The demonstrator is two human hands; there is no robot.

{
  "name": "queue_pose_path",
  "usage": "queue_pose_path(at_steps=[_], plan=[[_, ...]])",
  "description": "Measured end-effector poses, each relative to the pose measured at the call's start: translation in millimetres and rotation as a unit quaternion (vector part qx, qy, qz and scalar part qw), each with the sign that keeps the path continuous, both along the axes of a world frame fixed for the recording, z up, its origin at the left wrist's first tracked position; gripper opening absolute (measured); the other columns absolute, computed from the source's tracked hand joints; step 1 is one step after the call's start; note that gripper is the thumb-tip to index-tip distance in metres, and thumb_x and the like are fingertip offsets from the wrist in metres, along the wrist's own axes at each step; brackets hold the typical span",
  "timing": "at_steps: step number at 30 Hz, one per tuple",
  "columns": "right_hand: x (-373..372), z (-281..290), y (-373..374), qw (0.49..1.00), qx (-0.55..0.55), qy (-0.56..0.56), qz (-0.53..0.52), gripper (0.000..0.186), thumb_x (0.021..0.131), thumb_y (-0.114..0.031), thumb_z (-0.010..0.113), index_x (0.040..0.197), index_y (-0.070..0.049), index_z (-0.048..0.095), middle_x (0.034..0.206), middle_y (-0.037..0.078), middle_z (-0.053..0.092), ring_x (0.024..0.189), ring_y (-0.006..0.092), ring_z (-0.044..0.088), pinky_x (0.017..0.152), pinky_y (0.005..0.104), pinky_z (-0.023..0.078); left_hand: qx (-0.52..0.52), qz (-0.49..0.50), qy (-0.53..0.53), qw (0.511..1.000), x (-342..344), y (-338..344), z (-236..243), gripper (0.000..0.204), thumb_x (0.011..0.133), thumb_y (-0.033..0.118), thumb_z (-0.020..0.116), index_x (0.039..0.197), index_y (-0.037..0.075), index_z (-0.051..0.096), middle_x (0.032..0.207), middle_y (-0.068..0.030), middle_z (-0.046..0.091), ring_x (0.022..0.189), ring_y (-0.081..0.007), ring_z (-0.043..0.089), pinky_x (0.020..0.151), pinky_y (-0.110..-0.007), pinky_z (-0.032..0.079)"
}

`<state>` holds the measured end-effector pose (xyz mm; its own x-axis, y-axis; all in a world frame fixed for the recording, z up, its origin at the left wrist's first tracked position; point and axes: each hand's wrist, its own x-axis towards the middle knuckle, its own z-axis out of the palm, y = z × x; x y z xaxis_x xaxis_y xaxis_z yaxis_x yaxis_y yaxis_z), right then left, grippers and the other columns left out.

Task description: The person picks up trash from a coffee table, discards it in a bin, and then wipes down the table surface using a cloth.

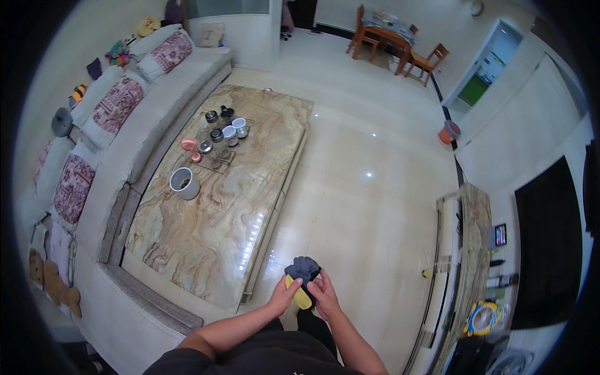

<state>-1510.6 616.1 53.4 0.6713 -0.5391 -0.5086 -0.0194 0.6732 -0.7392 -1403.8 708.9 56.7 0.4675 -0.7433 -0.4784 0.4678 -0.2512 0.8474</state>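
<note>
In front of my body, over the floor beside the coffee table, I hold a dark grey, soft-looking bundle [303, 267] with a long, rounded yellow piece [299, 294] on its near side. Its exact kind is not clear at this size. My left hand [284, 296] is closed on its left edge, thumb against the yellow piece. On the other side, the fingers of my right hand [324, 296] grip the dark part, with the index finger near its upper right corner. Both hands are close together, and the bundle covers some of the fingertips.
A marble-topped coffee table [231, 219] stands at the left, bearing a white pot [184, 183] and a rack of lidded jars [217, 135]. Beyond it runs a long sofa [150, 103]. A TV cabinet [473, 231] lines the right side. A dining table [387, 31] stands far back.
</note>
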Motion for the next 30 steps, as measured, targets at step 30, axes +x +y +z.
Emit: queue_pose_path(at_steps=[30], plan=[[382.7, -124.8, -84.4, 0.781, -0.532, 0.054, 0.323, 0.053, 0.071, 0.001, 0.06, 0.121, -0.009, 0.048, 0.111, 0.02, 0.056, 0.104, 0.0367, 0.054, 0.087, 0.0396, 0.044, 0.337, 0.265, -0.193, 0.882, 167.9, 83.1, -183.9, 0.044, 0.083, 0.025, 0.058, 0.117, -0.001, 0.052, 0.108, -0.0195, 0.058, 0.102, -0.0333, 0.052, 0.091, -0.039, 0.04]])
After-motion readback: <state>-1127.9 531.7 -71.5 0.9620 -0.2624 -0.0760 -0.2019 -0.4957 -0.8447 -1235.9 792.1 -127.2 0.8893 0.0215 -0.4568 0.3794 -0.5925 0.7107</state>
